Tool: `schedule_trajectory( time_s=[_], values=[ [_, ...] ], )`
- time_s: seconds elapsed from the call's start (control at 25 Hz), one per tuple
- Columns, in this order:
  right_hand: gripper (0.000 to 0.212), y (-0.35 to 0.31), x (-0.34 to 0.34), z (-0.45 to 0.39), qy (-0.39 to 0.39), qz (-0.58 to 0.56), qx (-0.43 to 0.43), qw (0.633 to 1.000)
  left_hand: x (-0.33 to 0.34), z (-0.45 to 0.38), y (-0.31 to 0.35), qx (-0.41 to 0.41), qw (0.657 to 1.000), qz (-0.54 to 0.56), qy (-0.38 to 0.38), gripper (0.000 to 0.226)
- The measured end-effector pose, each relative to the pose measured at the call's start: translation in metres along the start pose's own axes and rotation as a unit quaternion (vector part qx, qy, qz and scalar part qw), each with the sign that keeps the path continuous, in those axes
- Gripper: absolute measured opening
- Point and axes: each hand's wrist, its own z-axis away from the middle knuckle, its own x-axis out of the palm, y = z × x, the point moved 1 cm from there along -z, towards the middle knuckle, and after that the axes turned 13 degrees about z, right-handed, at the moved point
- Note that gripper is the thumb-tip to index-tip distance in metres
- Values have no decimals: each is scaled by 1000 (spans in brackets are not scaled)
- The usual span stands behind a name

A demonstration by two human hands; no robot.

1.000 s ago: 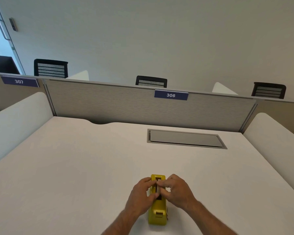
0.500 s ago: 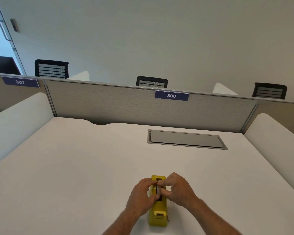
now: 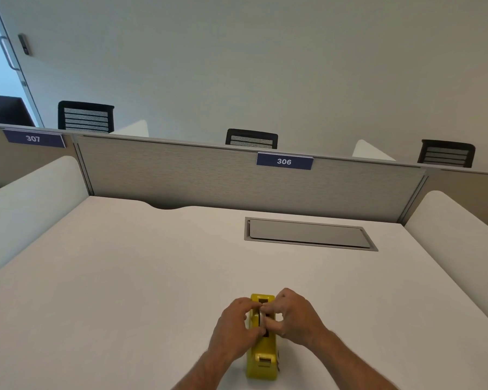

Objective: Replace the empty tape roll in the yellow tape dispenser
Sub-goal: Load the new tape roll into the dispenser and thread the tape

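1. Nearest the camera, at the bottom edge of the white rectangular desk top (image 3: 124, 291), stands the yellow plastic tape dispenser (image 3: 261, 364), its long axis running away from the viewer and its cutter end toward the camera.
2. Over the dispenser's open middle well, the left hand (image 3: 235, 330) curls in from the left side, fingers bent and pressed against the dispenser's left wall and upper rim.
3. From the other side, the right hand (image 3: 296, 316) meets it, fingers pinched inward at the same well.
4. Between the fingertips of both hands sits a small pale grey tape roll core (image 3: 261, 316), seated in or just above the well; both hands appear closed on it, though how firmly each grips cannot be told, nor whether any tape is left on it.
5. At the dispenser's far end, a dark rectangular slot shows in the yellow top, uncovered by the hands.
6. Farther back, right of centre, a grey metal rectangular cable hatch (image 3: 307, 235) lies flush in the desk, its lid shut, so its contents are hidden.
7. Behind the desk rises a grey fabric partition panel (image 3: 181, 175) carrying a blue number plate reading 306 (image 3: 284, 161).
8. Beyond the partition, three black mesh-backed office chairs (image 3: 251, 138) show their tops against a plain pale wall.
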Motion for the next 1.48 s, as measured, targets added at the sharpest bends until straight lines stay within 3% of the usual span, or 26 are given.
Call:
schedule_trajectory(
  time_s=[0.12, 0.4, 0.68, 0.88, 1.32, 1.48],
  values=[
    [32, -2, -2, 1, -11, 13, -17, 1000, 0, 0, 1, -2, 1000, -4, 1, 47],
    [21, 0, -4, -3, 10, -13, 1, 1000, -2, 0, 3, -7, 1000, -3, 4, 47],
    [41, -2, -3, -3, -8, 16, -20, 1000, -3, 0, 6, -12, 1000, 8, 6, 47],
    [25, 0, 0, -4, 4, -12, 1, 1000, -4, 0, 7, -14, 1000, 1, 5, 48],
    [24, 1, -3, -7, 3, -32, 7, 999, -3, 0, 8, -15, 1000, -7, 6, 49],
    [35, -1, -1, -5, -1, -22, 1, 1000, -3, -1, 8, -8, 1000, 3, 3, 48]
  ],
)
